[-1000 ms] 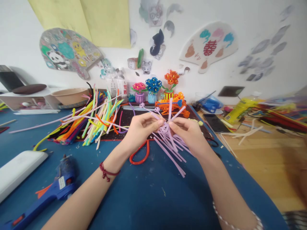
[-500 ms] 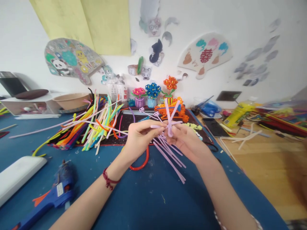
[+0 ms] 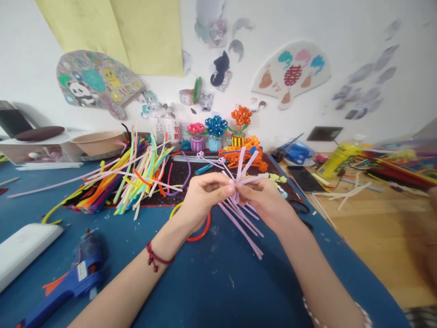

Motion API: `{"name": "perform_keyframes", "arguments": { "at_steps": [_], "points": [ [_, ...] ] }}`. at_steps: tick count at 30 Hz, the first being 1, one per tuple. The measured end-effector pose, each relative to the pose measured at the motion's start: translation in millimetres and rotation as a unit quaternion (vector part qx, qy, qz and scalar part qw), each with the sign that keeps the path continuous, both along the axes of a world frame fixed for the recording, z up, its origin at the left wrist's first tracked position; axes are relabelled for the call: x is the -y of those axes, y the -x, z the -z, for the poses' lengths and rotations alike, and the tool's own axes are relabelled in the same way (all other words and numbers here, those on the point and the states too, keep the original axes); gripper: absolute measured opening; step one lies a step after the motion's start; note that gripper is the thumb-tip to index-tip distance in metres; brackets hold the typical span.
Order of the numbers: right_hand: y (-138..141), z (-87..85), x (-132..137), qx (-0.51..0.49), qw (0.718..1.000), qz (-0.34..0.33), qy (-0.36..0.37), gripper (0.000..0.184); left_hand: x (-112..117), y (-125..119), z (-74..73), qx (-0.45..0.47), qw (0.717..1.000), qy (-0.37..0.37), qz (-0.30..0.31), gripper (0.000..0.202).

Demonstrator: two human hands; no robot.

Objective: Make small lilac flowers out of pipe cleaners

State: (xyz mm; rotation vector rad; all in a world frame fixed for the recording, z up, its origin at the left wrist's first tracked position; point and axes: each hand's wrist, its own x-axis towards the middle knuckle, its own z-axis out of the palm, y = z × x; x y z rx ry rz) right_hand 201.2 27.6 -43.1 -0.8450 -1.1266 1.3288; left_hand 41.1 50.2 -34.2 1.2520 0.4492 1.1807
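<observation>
Seen from my head, my left hand (image 3: 205, 193) and right hand (image 3: 264, 200) met above the blue mat (image 3: 218, 282), fingertips of both pinched shut on the bundle of lilac pipe cleaners (image 3: 241, 214) — short ends fanned upward, long ends slanting down over the mat beside the red ring (image 3: 201, 233). The heap of coloured pipe cleaners (image 3: 136, 175) lay well apart on the left and the glue gun (image 3: 73, 278) near my left forearm. Bare mat lay open between my arms — its right edge ran just outside my right forearm.

A glue gun (image 3: 73, 278) lies left of the pipe-cleaner bundle (image 3: 239, 207).
</observation>
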Motion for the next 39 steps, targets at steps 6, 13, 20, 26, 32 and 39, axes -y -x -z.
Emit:
{"name": "perform_keyframes", "arguments": {
  "at_steps": [6,13,20,26,32,39],
  "points": [
    [-3.0,0.6,-1.0,0.017,1.000,0.008,-0.002,0.024,-1.0,5.2,-6.4,-0.079,0.995,0.004,0.066,0.025],
    [-4.0,1.3,-0.7,0.029,0.999,0.009,0.033,0.026,-2.7,8.2,-12.5,-0.156,0.987,-0.022,0.024,0.027],
    [-4.7,-0.1,0.3,0.013,0.998,-0.015,0.051,0.020,-3.7,6.4,-9.2,-0.166,0.986,-0.035,0.003,0.017],
    [-5.2,-1.1,-0.1,-0.004,0.998,-0.018,0.056,0.024,-5.2,6.2,-9.1,-0.203,0.974,-0.099,0.001,0.014],
    [-5.9,-0.1,-0.4,0.032,0.999,-0.001,0.026,0.019,-5.9,6.6,-7.0,-0.180,0.980,-0.083,-0.009,0.014],
    [-6.1,0.0,-0.7,0.084,0.996,0.030,-0.025,0.022,-9.1,6.4,-2.2,-0.200,0.977,-0.077,0.001,0.011]
  ]
}}
